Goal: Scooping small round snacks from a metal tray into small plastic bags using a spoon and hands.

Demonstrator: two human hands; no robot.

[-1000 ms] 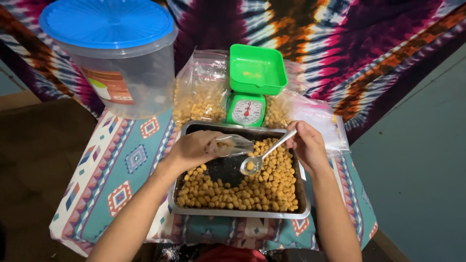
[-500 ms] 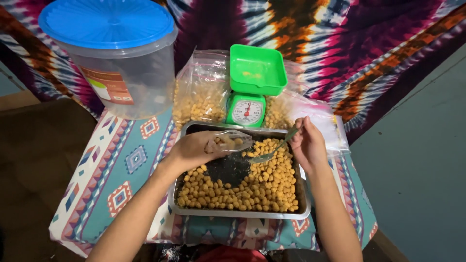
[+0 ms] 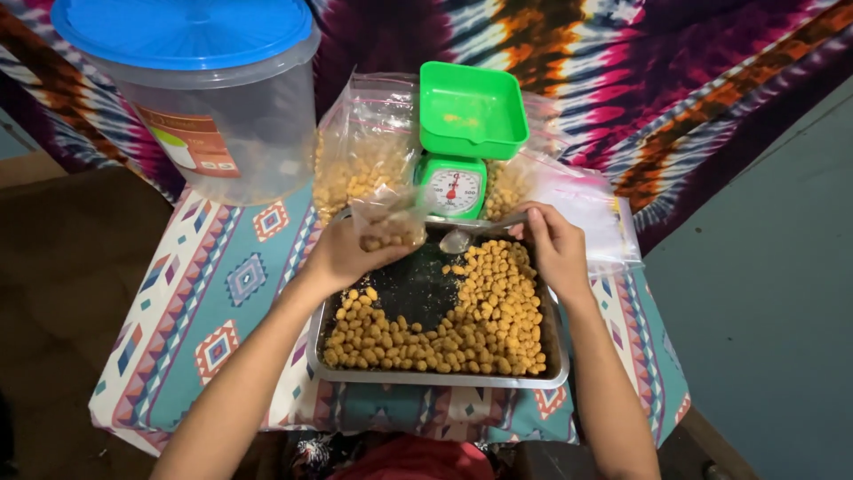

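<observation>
A metal tray (image 3: 440, 380) full of small round tan snack balls (image 3: 498, 311) lies on the patterned table. My left hand (image 3: 342, 253) holds up a small clear plastic bag (image 3: 389, 222) partly filled with the balls, above the tray's far left corner. My right hand (image 3: 555, 244) grips a metal spoon (image 3: 458, 238) whose bowl hovers beside the bag's mouth, over the tray's far edge. A bare dark patch shows in the tray's middle.
A green kitchen scale (image 3: 462, 142) with a square pan stands just behind the tray. Clear bags of snack balls (image 3: 364, 151) flank it. A big clear tub with a blue lid (image 3: 200, 89) sits at the back left. A tie-dye cloth hangs behind.
My right hand lifted the spoon from the heap of balls up to the bag. My left hand raised the bag slightly toward the tray's far edge.
</observation>
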